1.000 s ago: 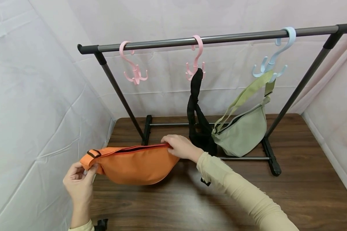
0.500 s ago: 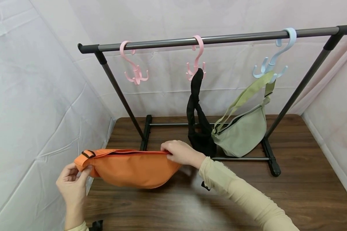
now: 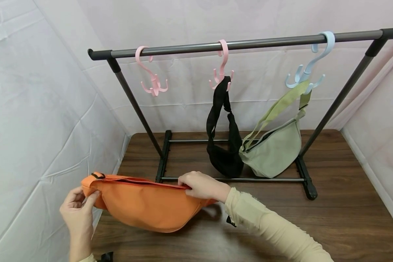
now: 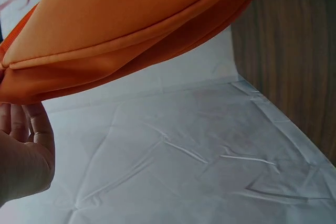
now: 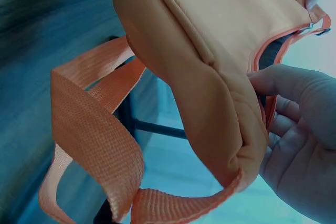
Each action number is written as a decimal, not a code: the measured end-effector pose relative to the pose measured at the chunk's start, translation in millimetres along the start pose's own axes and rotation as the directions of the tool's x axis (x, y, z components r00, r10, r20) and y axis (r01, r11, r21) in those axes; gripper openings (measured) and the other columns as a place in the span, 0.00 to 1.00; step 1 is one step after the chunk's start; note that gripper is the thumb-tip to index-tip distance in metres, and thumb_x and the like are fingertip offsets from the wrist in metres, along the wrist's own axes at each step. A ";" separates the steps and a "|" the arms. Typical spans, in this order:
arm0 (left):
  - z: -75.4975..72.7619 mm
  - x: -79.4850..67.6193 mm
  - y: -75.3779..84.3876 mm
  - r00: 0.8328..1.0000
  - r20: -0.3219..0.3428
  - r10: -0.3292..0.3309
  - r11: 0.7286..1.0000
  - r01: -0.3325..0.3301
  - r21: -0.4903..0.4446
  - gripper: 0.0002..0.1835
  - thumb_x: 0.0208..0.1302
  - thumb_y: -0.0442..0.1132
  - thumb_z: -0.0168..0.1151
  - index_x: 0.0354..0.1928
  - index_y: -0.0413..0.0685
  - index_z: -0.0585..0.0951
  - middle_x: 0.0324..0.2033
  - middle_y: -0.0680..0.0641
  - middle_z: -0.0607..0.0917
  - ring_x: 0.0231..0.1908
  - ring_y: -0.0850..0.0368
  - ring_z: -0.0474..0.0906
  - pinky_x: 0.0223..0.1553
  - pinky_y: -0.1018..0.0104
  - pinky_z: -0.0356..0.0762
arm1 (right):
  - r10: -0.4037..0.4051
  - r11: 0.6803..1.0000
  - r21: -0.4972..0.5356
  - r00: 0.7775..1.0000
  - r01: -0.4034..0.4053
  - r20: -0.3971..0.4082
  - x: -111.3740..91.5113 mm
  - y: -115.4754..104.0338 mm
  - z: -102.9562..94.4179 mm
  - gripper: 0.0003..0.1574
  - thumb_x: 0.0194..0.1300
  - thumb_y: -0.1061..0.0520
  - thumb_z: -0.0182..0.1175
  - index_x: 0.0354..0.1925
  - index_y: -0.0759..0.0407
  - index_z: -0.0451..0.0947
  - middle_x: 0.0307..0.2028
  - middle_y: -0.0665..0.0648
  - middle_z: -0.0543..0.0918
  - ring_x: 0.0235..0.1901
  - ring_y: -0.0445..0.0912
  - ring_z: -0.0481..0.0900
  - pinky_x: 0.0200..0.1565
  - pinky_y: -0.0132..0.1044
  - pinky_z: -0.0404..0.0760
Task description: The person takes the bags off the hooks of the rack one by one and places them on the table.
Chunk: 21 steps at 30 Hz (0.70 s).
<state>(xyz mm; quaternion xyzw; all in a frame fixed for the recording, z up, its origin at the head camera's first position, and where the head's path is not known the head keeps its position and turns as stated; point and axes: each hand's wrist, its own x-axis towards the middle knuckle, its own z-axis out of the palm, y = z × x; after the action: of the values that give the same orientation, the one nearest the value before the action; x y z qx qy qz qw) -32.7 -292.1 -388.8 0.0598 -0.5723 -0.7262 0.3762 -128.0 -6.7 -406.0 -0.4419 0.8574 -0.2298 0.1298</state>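
An orange belt bag [image 3: 144, 205] is held up over the front of the table between my two hands. My left hand [image 3: 76, 211] pinches its left end, beside the black strap buckle [image 3: 98, 175]. At the other end my right hand [image 3: 203, 186] grips the top edge by the zipper; the right wrist view shows the thumb [image 5: 283, 85] on the outside and the fingers behind the edge. The zipper stands open along the top, with a dark gap. From the right end an orange webbing strap [image 5: 100, 124] hangs in loops.
Behind the bag stands a dark metal rack [image 3: 183, 49]. It carries a bare pink hook [image 3: 154, 82], a second pink hook [image 3: 223, 60] with a black bag [image 3: 227, 162], and a blue hook [image 3: 306, 72] with a sage green bag [image 3: 275, 151]. White sheeting [image 3: 52, 109] borders the table.
Both hands have lowered the orange belt bag and drawn it toward me, its left end shifting left. The hanging black bag has turned, its strap loop now spread wider.
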 end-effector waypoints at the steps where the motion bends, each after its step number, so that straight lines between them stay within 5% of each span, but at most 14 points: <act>1: -1.2 0.2 -1.6 1.000 -0.004 -0.013 1.000 0.013 0.026 0.16 0.44 0.11 0.55 0.27 0.37 0.81 0.20 0.51 0.83 0.23 0.65 0.80 0.25 0.79 0.77 | 0.009 1.000 0.020 1.000 -0.009 0.013 1.3 1.6 2.1 0.07 0.56 0.65 0.58 0.33 0.54 0.77 0.27 0.46 0.76 0.26 0.38 0.68 0.29 0.25 0.66; 6: -8.9 0.2 -14.3 0.997 -0.004 -0.077 0.984 0.077 0.159 0.21 0.43 0.11 0.54 0.22 0.47 0.81 0.17 0.56 0.82 0.20 0.70 0.78 0.23 0.82 0.74 | 0.021 0.995 0.095 0.998 -0.027 0.065 8.4 14.4 20.2 0.06 0.55 0.67 0.58 0.31 0.58 0.77 0.21 0.46 0.70 0.23 0.38 0.63 0.26 0.24 0.61; 15: -31.3 4.4 -45.4 0.988 0.061 -0.143 0.964 0.126 0.233 0.18 0.44 0.14 0.58 0.22 0.47 0.80 0.17 0.58 0.82 0.19 0.70 0.75 0.22 0.83 0.71 | 0.008 0.992 0.122 0.995 -0.021 0.104 15.7 26.7 46.5 0.04 0.53 0.68 0.58 0.30 0.62 0.76 0.20 0.47 0.68 0.22 0.38 0.61 0.28 0.25 0.59; 18: -69.6 17.7 -92.0 0.981 0.134 -0.140 0.968 0.106 0.229 0.10 0.45 0.19 0.63 0.27 0.40 0.81 0.21 0.55 0.84 0.23 0.67 0.76 0.24 0.81 0.72 | 0.018 0.991 0.128 0.991 -0.034 0.131 21.3 32.6 50.6 0.03 0.53 0.68 0.57 0.28 0.62 0.75 0.20 0.47 0.65 0.21 0.38 0.59 0.29 0.26 0.58; 21: -119.4 36.5 -154.8 0.977 0.147 -0.154 0.956 0.110 0.270 0.11 0.45 0.27 0.69 0.34 0.36 0.80 0.25 0.51 0.85 0.26 0.64 0.77 0.24 0.77 0.73 | 0.034 0.988 0.146 0.989 -0.055 0.145 28.6 38.9 52.7 0.04 0.52 0.69 0.57 0.27 0.61 0.73 0.19 0.46 0.65 0.20 0.38 0.59 0.29 0.26 0.59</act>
<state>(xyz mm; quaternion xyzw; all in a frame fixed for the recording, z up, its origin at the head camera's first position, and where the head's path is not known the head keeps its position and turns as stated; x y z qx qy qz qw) -70.9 -398.9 -552.2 0.0862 -0.6869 -0.6705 0.2667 -149.2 -25.2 -471.7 -0.4269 0.8359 -0.2586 0.2284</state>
